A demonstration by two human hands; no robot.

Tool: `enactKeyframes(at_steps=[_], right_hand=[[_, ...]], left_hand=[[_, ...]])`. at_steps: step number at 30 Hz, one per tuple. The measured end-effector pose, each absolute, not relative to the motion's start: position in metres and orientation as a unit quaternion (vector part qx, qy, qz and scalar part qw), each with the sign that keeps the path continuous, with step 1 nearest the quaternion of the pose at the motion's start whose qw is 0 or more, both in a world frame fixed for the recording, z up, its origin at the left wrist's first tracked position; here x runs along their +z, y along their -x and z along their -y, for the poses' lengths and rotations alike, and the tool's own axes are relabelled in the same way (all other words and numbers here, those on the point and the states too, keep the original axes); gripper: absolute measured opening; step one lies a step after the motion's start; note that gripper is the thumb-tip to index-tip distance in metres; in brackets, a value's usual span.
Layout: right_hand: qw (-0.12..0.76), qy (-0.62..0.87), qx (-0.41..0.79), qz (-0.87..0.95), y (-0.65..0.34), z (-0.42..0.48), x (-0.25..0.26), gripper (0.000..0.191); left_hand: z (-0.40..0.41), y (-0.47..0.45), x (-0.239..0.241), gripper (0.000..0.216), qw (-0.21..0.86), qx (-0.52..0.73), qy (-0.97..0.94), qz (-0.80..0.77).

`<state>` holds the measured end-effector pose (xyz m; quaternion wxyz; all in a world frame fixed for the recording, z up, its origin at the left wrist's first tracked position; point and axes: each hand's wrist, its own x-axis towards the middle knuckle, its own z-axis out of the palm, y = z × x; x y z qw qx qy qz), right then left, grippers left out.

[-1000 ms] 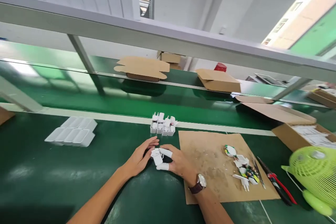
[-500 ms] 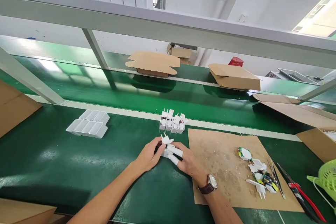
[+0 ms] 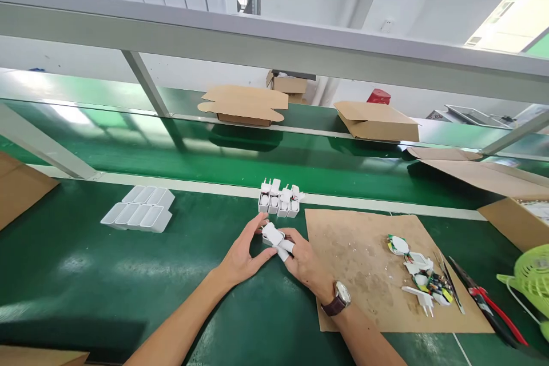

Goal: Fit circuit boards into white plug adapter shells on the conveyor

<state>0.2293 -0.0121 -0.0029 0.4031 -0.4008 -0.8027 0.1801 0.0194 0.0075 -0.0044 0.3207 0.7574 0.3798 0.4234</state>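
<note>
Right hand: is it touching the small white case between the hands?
Touching. The head view shows the right hand with its white-covered fingers against the white case, no gap visible where they meet.

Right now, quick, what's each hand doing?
Left hand: half-open beside the white casing; whether it grips cannot be told.
Right hand: closed, holding the white casing.
</note>
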Motion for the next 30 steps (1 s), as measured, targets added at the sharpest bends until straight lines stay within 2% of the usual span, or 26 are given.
enactKeyframes(at_steps=[4,7,12,16,20,24,30], right_hand=[[0.400,0.392,0.199,0.804,-0.227,0.016,0.001,0.047],[0.370,0.401,0.199,0.814,-0.224,0.018,0.003,0.048],[0.353,0.422,0.206,0.809,-0.222,0.020,0.007,0.045],[0.355,0.436,0.234,0.793,-0.223,0.019,0.005,0.035],[0.354,0.459,0.268,0.769,-0.223,0.019,0.004,0.035],[0.353,0.429,0.252,0.792,-0.224,0.019,0.005,0.030],[0.351,0.445,0.245,0.787,-0.223,0.019,0.006,0.033]], left_hand=[[-0.010,-0.017,0.004,0.086,0.263,0.449,-0.787,-0.331],[-0.009,-0.015,0.007,0.063,0.245,0.434,-0.798,-0.338],[-0.007,-0.015,0.007,0.030,0.324,0.394,-0.758,-0.406],[-0.009,-0.014,0.008,0.032,0.373,0.391,-0.710,-0.452],[-0.011,-0.014,0.008,0.034,0.385,0.388,-0.700,-0.460],[-0.012,-0.013,0.008,0.035,0.383,0.386,-0.702,-0.461],[-0.014,-0.013,0.007,0.034,0.385,0.380,-0.697,-0.472]])
